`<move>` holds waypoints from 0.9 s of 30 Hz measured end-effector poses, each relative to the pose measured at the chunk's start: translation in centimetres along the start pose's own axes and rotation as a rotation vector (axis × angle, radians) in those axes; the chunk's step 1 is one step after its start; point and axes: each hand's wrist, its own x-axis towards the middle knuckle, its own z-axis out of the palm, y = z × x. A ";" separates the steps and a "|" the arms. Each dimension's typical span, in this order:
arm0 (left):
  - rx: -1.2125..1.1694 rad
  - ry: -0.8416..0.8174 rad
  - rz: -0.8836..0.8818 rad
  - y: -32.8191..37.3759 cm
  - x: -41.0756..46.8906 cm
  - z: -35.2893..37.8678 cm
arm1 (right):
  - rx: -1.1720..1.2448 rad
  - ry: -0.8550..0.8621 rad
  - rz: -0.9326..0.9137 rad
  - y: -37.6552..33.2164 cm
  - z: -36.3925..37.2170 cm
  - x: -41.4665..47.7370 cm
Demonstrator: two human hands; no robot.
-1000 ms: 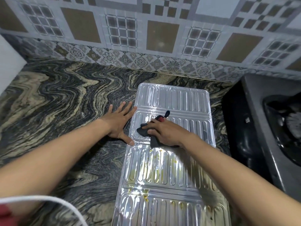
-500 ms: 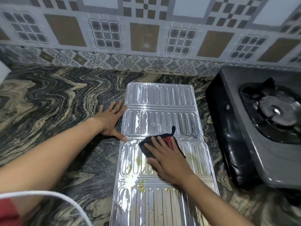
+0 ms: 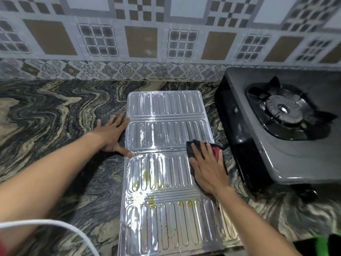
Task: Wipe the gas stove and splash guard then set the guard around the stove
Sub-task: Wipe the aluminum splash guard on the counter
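Hands: my left hand (image 3: pixel 112 133) lies flat and open, bracing the guard (image 3: pixel 166 163) edge; my right hand (image 3: pixel 208 167) presses the cloth (image 3: pixel 193 146) flat.
Guard: flat on tabletop (image 3: pixel 55 111), beside stove (image 3: pixel 276 126).
Risk: I judge pushing rightward could slide cloth off the edge, leaving yellow stains (image 3: pixel 145 175).

Cloth (image 3: pixel 191 147) mostly hidden under right hand (image 3: pixel 208 167); gas stove (image 3: pixel 287 130) cut off at right edge, near corner blurred

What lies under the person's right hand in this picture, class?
A dark cloth with a red patch, pressed flat on the foil splash guard by the right hand. How much more cloth the palm covers stays hidden.
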 end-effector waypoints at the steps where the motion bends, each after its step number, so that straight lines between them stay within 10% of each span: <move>1: 0.003 0.012 0.003 0.0 -0.2 0.1 | -0.004 0.007 0.001 0.0 0.1 0.0; 18: 0.029 0.031 0.036 1.2 -2.1 1.6 | 0.052 -0.074 -0.348 -8.7 0.3 0.4; 27: -0.025 0.062 0.032 1.0 -2.4 2.2 | 0.040 -0.012 -0.201 -6.5 0.7 -0.3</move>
